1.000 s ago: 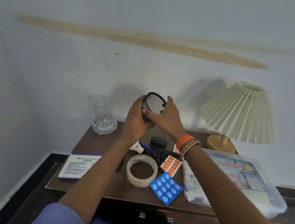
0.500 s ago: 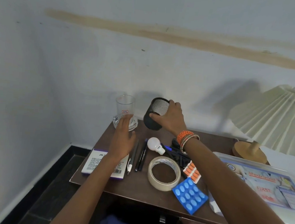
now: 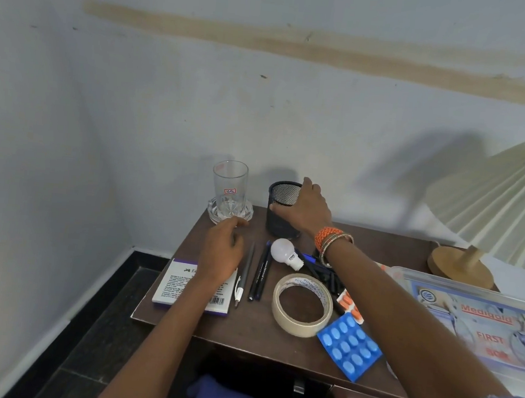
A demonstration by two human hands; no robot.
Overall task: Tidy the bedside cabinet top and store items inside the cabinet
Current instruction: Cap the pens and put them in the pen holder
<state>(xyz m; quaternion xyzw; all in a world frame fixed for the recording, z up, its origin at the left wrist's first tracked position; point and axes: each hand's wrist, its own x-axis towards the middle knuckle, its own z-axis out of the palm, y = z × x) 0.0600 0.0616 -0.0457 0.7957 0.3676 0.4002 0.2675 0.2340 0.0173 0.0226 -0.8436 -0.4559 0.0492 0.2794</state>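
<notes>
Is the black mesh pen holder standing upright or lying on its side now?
Upright. The mesh pen holder stands on the cabinet top, open mouth facing up; the right hand grips it.

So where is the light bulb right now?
The bulb lies mid-cabinet, just in front of the mesh cup, between the pens and the right wrist.

Bare tabletop runs along the front edge, between the white box at the front left corner and the tape roll. The back edge is blocked by the glass and mesh cup. Pens, a bulb and pill strips crowd the middle. The plastic case and lamp fill the right side.
</notes>
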